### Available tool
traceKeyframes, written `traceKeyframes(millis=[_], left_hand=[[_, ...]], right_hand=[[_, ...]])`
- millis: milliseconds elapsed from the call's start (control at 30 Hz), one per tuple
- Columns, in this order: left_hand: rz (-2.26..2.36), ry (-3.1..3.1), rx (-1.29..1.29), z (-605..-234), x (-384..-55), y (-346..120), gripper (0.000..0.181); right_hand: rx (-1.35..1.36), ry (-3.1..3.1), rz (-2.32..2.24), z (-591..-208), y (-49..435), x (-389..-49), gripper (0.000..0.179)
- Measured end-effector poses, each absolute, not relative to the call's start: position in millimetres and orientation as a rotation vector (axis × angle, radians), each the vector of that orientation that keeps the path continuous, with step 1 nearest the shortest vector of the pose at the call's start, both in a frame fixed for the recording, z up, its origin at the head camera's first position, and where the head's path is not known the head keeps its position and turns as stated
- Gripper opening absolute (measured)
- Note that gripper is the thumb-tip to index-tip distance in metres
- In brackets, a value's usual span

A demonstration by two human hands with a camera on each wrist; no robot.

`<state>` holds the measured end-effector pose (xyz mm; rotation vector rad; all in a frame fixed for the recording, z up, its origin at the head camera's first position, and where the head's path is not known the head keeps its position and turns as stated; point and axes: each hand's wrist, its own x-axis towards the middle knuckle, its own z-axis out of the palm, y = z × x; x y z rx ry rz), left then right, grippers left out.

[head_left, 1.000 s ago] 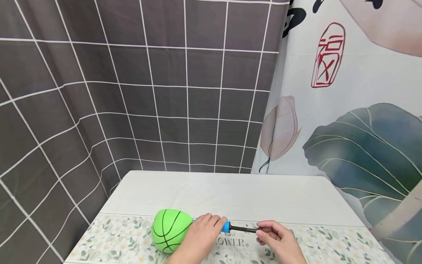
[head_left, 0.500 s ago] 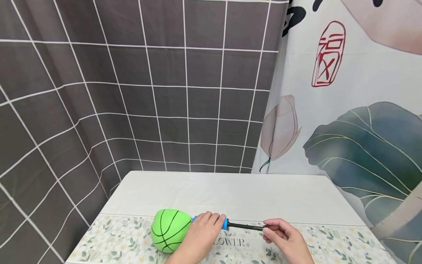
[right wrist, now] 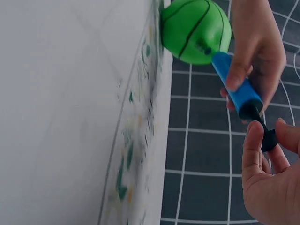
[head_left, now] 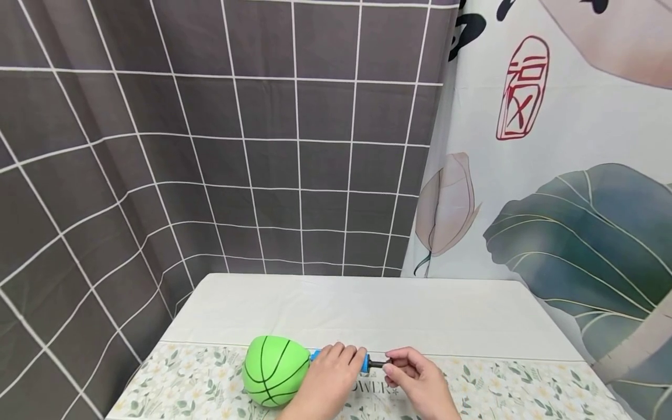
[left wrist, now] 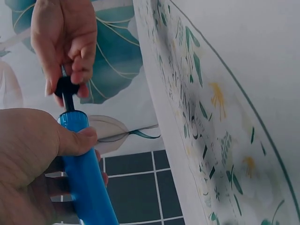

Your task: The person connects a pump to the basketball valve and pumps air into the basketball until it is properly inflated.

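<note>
A bright green ball [head_left: 273, 373] with black basketball lines lies on its side, tapered toward the right. The nozzle end of a blue hand pump [right wrist: 241, 96] meets the ball at that tapered side. My left hand [head_left: 333, 376] grips the pump's barrel, thumb along the top in the left wrist view. At the other end, the fingertips and thumb of my right hand [head_left: 417, 376] pinch the black plunger handle [right wrist: 269, 139]. Only a short stretch of black rod [head_left: 377, 364] shows between handle and barrel.
The table [head_left: 357, 309] has a white cloth with a floral band [head_left: 504, 385] along the front, printed with lettering. A dark gridded curtain [head_left: 262, 163] hangs behind and to the left. A white curtain with leaf and flower prints [head_left: 457, 233] hangs at the right.
My right hand first drew the plunger out to the right, then moved left, so less rod shows now. My left hand and the ball shifted slightly right.
</note>
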<state>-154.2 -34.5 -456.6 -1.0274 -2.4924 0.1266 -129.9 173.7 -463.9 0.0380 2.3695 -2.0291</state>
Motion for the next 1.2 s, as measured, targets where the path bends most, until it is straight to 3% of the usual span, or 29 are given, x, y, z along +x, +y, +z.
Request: traceKeyframes(millis=[300,633,933,1200], left_hand=[[0.051,-2.429,-1.061,-463,-158,-40,0.051],[0.091,-2.435,-1.025,-459,-161,-52,0.069],[0.088,-2.470,-1.016,-452,-160,-53,0.068],[0.153,-2.502,-0.999,-449,-156,-46,0.061]], right_hand=[[0.010,2.322,-1.980,-465,176,-129,0.043],[0.231,2.366,-1.978,-454,210,-123,0.045],[0.341,2.374,-1.990,-449,226,-117,0.046],[0.220,2.373,-2.014,-450,211,-119,0.040]])
